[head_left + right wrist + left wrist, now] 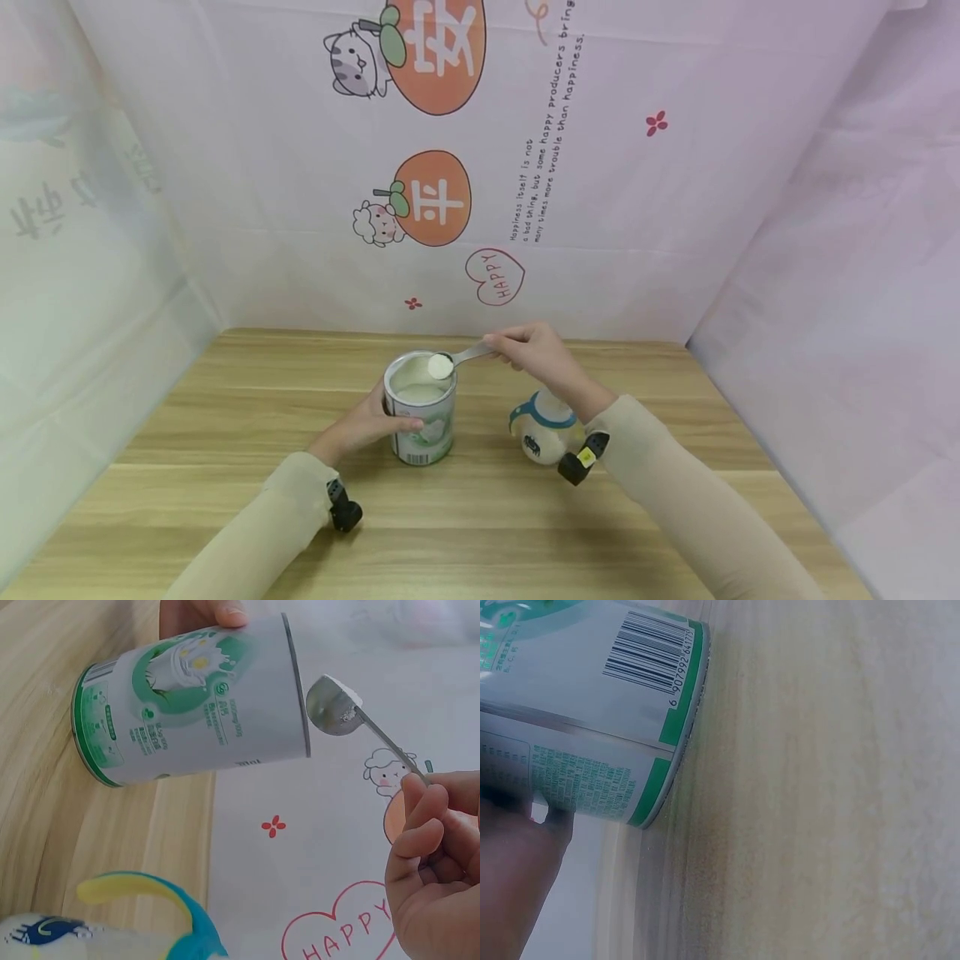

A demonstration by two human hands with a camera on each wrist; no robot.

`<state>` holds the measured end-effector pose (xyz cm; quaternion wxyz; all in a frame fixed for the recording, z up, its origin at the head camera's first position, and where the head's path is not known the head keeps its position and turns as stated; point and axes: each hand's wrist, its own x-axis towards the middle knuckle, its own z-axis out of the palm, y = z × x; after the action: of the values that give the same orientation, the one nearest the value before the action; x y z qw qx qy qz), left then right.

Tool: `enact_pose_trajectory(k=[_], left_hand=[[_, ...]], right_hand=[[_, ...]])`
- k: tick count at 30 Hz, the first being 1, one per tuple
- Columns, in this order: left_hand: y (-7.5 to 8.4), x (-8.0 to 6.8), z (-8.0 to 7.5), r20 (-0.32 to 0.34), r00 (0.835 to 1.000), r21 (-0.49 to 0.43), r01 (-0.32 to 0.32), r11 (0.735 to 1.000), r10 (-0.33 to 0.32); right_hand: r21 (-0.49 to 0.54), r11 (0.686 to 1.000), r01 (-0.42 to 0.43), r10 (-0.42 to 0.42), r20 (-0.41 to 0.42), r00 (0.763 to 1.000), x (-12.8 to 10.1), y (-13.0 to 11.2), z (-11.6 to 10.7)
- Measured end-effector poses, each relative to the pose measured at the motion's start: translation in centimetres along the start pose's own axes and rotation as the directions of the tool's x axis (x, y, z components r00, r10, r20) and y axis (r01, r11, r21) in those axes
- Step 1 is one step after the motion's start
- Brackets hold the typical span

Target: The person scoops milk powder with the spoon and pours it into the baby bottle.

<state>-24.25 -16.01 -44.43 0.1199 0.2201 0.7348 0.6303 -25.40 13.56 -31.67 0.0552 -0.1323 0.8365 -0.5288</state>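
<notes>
The right hand (536, 350) pinches the handle of a grey measuring scoop (330, 712), its bowl of pale powder (440, 367) just above the rim of an open milk-powder tin (426, 427). The left hand (366, 428) grips the tin on the wooden table (465, 533), fingers mostly hidden behind. Rightward, the right wrist partly covers a blue-handled baby bottle (542, 440), cut off in the right wrist view.

Head view: the sleeved left forearm (258, 529) slants in from seven o'clock, left hand (366, 423) curved in a grip, thumb toward three! From five, the sleeved right forearm (693, 496); right hand (542, 354) higher, toward ten, thumb and fingertips pinching!
</notes>
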Motion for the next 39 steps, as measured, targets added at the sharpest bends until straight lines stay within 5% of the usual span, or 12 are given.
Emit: enact_pose_trajectory(k=[39], left_hand=[[0.1, -0.4, 0.1, -0.001, 1.0, 0.017, 0.022, 1.0, -0.022]], right_hand=[[0.06, 0.997, 0.051, -0.045, -0.1, 0.994, -4.7, 3.6, -7.7]])
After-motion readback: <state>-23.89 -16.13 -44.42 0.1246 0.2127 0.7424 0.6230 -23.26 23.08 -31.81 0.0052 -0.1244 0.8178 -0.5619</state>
